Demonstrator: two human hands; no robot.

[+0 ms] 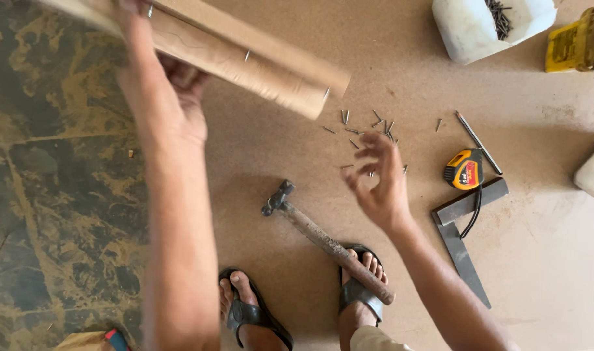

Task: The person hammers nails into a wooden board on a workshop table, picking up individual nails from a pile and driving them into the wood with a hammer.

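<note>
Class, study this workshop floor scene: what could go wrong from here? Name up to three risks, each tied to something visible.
1. Loose nails lie scattered near feet in open sandals; a step could puncture skin.
2. The hammer handle rests across the right foot, a likely trip.
3. The left hand alone holds the nailed wooden piece up; it could slip.

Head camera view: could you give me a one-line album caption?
Left hand holds wooden boards; right hand hovers over scattered nails, hammer below.

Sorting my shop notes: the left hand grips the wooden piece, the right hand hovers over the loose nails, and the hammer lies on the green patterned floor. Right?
Not quite. In the head view the hammer lies on the brown board, not the green floor. The rest stands: left hand grips the wooden piece, right hand hovers over the loose nails.
</note>
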